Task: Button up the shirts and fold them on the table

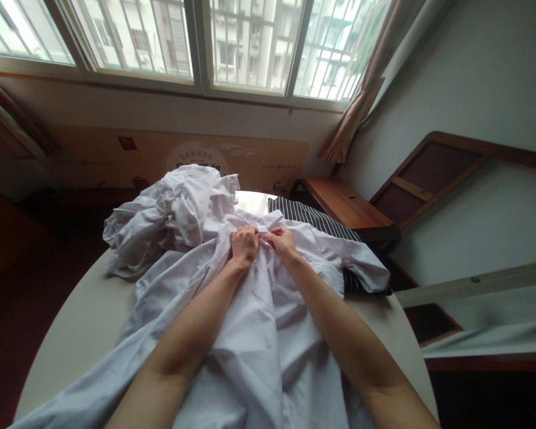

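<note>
A white long-sleeved shirt is spread across the round table, its collar at the far side and its lower part toward me. Both hands are at the front opening just below the collar. My left hand has its fingers curled closed on the left side of the fabric. Close beside it, my right hand pinches the cloth on the other side between thumb and fingers. Whether a button lies between the fingertips is too small to tell. One sleeve lies out to the right.
A crumpled heap of white cloth sits at the table's far left. Black-and-white striped fabric lies at the far right, partly under the shirt. The pale round table has a wooden bench behind it, below barred windows.
</note>
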Available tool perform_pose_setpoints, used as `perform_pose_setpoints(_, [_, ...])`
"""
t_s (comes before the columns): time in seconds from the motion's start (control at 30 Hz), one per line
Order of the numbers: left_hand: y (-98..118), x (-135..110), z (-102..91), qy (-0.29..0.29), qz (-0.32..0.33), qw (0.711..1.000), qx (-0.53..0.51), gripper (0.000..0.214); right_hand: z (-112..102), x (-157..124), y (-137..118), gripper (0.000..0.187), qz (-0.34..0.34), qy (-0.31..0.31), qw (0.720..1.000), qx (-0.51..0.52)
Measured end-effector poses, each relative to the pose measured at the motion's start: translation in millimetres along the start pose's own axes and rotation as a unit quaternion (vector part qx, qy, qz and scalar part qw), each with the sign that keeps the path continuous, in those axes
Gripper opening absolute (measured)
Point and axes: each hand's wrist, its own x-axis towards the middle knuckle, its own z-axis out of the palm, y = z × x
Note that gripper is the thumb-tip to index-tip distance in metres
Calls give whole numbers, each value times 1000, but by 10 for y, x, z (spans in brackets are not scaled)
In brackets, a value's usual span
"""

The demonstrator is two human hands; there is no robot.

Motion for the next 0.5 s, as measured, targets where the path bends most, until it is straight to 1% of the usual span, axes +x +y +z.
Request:
perform_pose_setpoints(0.07, [-29,0,13,16,-14,1000,-7,18,-76,-119,-70,18,-29,-3,993,-113])
perform_pose_setpoints(0.1, [-43,2,14,24,-18,999,-17,19,-129,-206,-111,18,-62,-10,981,-182])
perform_pose_setpoints(0.13, [-54,3,10,32,-20,999,-29,21,-192,-313,-155,20,-107,-19,963,-246])
perform_pose_setpoints(0.2, [-61,-5,-19,42,-11,998,-47,24,-343,-588,-244,30,-203,-30,918,-340])
perform_pose_setpoints(0.23, [-55,-17,-42,40,2,998,-51,26,-427,-754,-284,35,-240,-35,896,-373])
perform_pose_setpoints(0.27, [-45,-36,-70,32,19,998,-51,26,-515,-933,-317,37,-260,-47,878,-398])
perform_pose_setpoints(0.3, [-31,-64,-100,17,40,998,-49,25,-603,-1123,-340,36,-263,-75,866,-418])
perform_pose_setpoints(0.37, [-2,-145,-159,-29,94,994,-42,22,-764,-1504,-344,31,-246,-162,850,-436])
perform_pose_setpoints(0.4, [8,-197,-184,-58,123,990,-37,23,-829,-1681,-323,33,-243,-210,841,-435])
perform_pose_setpoints(0.43, [12,-254,-204,-86,151,984,-27,24,-882,-1838,-287,34,-242,-244,834,-433])
perform_pose_setpoints(0.47, [10,-312,-220,-110,177,978,-15,26,-922,-1970,-239,32,-241,-263,829,-431])
perform_pose_setpoints(0.5, [1,-368,-232,-128,197,972,0,29,-949,-2074,-186,25,-241,-271,826,-431])
